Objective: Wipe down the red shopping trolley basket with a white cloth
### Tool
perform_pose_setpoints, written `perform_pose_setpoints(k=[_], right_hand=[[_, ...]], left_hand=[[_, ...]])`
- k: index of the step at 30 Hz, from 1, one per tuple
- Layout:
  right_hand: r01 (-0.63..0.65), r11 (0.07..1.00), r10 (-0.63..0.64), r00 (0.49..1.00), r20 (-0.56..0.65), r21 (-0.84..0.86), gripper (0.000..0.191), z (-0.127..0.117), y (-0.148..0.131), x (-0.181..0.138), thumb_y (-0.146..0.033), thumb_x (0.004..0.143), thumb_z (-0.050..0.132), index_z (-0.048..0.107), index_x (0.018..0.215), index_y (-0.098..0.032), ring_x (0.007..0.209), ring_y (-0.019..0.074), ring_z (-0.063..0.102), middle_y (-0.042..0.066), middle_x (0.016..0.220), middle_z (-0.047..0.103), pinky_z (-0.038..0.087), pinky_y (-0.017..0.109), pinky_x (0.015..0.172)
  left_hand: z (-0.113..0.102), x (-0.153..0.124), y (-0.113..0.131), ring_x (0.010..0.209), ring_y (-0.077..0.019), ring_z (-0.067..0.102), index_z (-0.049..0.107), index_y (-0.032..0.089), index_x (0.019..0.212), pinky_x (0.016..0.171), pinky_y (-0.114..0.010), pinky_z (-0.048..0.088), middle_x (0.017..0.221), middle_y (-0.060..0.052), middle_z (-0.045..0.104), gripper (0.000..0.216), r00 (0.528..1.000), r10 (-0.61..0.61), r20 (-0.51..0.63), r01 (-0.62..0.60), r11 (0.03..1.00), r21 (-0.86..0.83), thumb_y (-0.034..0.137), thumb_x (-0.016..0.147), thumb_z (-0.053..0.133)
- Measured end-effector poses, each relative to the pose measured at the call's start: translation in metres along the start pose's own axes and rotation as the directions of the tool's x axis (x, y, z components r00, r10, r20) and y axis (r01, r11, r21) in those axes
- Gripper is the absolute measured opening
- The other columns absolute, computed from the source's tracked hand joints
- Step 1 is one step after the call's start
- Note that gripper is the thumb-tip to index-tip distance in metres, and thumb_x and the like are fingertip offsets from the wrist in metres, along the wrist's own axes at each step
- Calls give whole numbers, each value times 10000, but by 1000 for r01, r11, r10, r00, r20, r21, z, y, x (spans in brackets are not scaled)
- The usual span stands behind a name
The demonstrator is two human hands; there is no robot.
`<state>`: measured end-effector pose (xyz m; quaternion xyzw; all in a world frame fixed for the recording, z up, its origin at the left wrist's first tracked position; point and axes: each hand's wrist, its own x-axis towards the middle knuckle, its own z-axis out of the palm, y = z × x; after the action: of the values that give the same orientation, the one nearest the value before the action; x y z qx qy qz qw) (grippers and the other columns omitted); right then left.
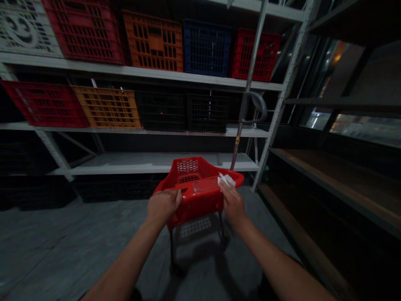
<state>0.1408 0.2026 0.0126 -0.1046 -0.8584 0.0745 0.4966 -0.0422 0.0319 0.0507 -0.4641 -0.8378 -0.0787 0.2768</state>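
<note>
A red plastic shopping cart (205,195) on dark legs stands right in front of me. My left hand (163,205) is closed around the left part of its near rim, thumb on top. On the right part of that rim, my right hand (232,202) presses a crumpled white tissue (226,179) against the plastic, fingers bent over it. Between the two hands a clear, shiny panel is set in the handle. Past the cart, its basket's perforated walls show.
Behind the cart, a white metal rack (147,131) bears red, orange, blue and black crates, such as an orange crate (153,40). A metal pole (250,71) with a grey handle leans at the right. Brown shelves (338,179) line the right side. The floor (78,246) is grey.
</note>
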Motion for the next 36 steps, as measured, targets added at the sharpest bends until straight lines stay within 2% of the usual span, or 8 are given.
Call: perform_pose_setpoints(k=[4, 9, 13, 17, 23, 31, 33, 36], right_hand=[[156, 982, -150, 987, -62, 109, 498, 24, -27, -17, -26, 822, 337, 449, 1275, -202, 1264, 189, 344, 65, 1246, 531, 347, 451, 1022], [265, 961, -255, 960, -117, 83, 331, 14, 16, -24, -98, 855, 405, 577, 1113, -213, 1048, 169, 551, 71, 1053, 648, 459, 387, 887], [53, 998, -47, 976, -213, 22, 218, 1, 39, -26, -161, 852, 465, 626, 991, -204, 897, 166, 584, 84, 926, 621, 488, 339, 802], [-123, 987, 143, 965, -220, 105, 199, 20, 6, -25, -206, 847, 484, 629, 983, -208, 855, 162, 566, 76, 900, 547, 499, 296, 776], [-5, 986, 19, 997, -81, 169, 209, 44, -26, -25, -188, 852, 466, 632, 970, -234, 885, 162, 560, 65, 914, 565, 481, 286, 827], [-235, 966, 254, 945, -206, 112, 213, -16, 13, -7, -152, 797, 466, 612, 951, -165, 1005, 198, 516, 107, 1021, 529, 448, 340, 865], [-240, 964, 252, 963, -101, 114, 287, -29, 12, 9, -159, 763, 503, 588, 1037, -154, 1066, 211, 494, 121, 1122, 518, 430, 350, 895], [-135, 986, 108, 964, 244, 97, 307, -39, 9, 34, -136, 746, 513, 617, 1031, -177, 1024, 199, 534, 83, 1066, 607, 413, 355, 912]], left_hand=[[0, -1, -3, 674, -239, 633, 659, 185, 716, 557, -302, 410, 715, -77, 689, 545, 1000, 4, 2, -4, 1000, -11, 439, 868, 201], [-1, -1, -13, 688, -236, 635, 669, 183, 743, 546, -293, 407, 743, -80, 695, 548, 999, 27, 17, -27, 999, -33, 443, 864, 202], [-1, -1, -16, 694, -228, 636, 678, 172, 747, 544, -284, 407, 749, -92, 695, 551, 999, 35, -3, -36, 998, -45, 439, 861, 210], [1, -2, -13, 697, -228, 637, 681, 178, 769, 550, -288, 412, 770, -90, 697, 544, 999, 38, -19, -39, 998, -49, 441, 861, 213], [2, -3, -20, 703, -223, 635, 684, 170, 763, 570, -287, 421, 757, -96, 696, 541, 998, 53, -15, -54, 996, -70, 432, 857, 220], [7, -3, -41, 765, -220, 639, 687, 235, 873, 629, -296, 436, 833, -45, 707, 504, 997, 77, -4, -77, 996, -41, 423, 865, 220], [8, -3, -43, 770, -222, 639, 688, 237, 864, 630, -297, 434, 827, -44, 707, 510, 998, 68, -3, -68, 997, -27, 433, 864, 217], [8, -1, -45, 772, -225, 637, 686, 223, 865, 650, -308, 431, 841, -50, 707, 512, 999, 47, -2, -47, 998, -31, 448, 864, 226]])
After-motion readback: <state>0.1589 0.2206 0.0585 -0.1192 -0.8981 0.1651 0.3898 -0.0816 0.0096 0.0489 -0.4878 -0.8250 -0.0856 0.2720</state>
